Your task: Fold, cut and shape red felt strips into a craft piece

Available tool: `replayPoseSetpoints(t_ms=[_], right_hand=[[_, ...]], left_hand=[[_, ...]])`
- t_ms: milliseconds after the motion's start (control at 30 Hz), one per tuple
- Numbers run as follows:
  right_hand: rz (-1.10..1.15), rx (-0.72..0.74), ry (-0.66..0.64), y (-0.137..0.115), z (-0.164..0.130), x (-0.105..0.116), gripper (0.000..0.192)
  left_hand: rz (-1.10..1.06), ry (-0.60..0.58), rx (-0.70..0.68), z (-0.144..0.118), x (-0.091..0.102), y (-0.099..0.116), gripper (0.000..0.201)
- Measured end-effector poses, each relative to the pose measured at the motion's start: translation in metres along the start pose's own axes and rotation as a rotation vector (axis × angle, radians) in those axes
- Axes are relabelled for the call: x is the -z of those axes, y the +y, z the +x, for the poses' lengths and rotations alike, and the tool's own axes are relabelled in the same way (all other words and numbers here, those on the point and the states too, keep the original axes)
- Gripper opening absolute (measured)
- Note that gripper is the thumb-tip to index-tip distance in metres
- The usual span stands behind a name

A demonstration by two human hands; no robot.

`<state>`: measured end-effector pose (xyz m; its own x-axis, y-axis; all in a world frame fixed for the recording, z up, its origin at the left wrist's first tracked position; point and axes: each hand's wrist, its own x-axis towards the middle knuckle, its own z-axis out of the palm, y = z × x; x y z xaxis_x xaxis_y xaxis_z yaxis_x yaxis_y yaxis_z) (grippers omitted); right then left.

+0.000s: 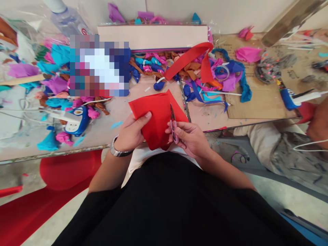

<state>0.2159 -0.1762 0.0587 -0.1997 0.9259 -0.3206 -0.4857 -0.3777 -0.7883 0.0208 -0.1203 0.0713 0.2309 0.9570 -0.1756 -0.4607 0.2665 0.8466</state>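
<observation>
My left hand (134, 131) grips the left side of a folded piece of red cloth (159, 119), thumb on top and fingers behind it. The cloth hangs over the table's front edge, close to my lap. In my right hand (191, 136) is a small pair of scissors (173, 119) with pinkish handles, the blades pointing away from me. Those blades lie at the right part of the cloth, where a red flap spreads to the right. A long red strip (189, 58) is looped over the scraps behind the cloth.
Colourful fabric scraps (57, 82) cover much of the table (102, 133). A blue-and-white glue gun (74, 119) with a cord lies at left, another (294, 97) at right. Cardboard (246, 102) lies on the right. A bottle (66, 20) stands at the back. Another person's arm (317, 126) shows at right.
</observation>
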Motion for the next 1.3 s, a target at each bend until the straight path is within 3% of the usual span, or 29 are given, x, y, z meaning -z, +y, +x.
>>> replayPoseSetpoints(t_ms=[367,667,1000,1300], right_hand=[[0.005,0.002,-0.013,0.0006,-0.0021,0.002,0.04],[0.024,-0.009,0.01,-0.0004,-0.0011,0.0004,0.039],[0.026,-0.016,0.008,-0.0005,-0.0009,-0.0012,0.041],[0.003,0.005,-0.013,-0.0055,-0.0017,-0.0011,0.04]], left_hand=[[-0.001,0.05,-0.06,0.0042,0.0004,-0.0054,0.039],[0.015,0.031,-0.033,0.0029,0.0024,-0.0063,0.048],[0.003,0.037,-0.014,0.0004,-0.0019,-0.0009,0.044],[-0.033,-0.031,0.047,-0.0013,0.0027,-0.0043,0.039]])
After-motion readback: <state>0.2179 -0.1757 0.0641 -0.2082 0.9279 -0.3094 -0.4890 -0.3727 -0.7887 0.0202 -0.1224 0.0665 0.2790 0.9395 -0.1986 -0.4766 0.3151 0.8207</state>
